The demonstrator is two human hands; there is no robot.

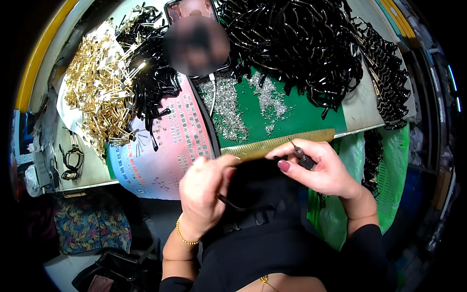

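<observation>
My left hand (202, 192) is closed near the table's front edge, its fingers pinched together. A thin eyeglass temple (227, 201) passes through it: a slim gold bit shows at the fingertips and a black curved end comes out below the palm. In my right hand (323, 168), a small screwdriver (304, 159) with a dark ridged handle lies between thumb and fingers, its thin shaft pointing up and away. Beyond my hands, small silver screws (226, 114) are strewn over a green mat (301, 119). The fingers hide much of the temple.
Gold metal pieces (97, 85) and black temples (296, 44) lie heaped behind. A phone (189, 9) with a white cable (213, 95) stands between. A gold ridged strip (272, 146) edges the table. Stacked black frames (386, 80) and a green bag (396, 170) are right; a printed sheet (170, 126) left.
</observation>
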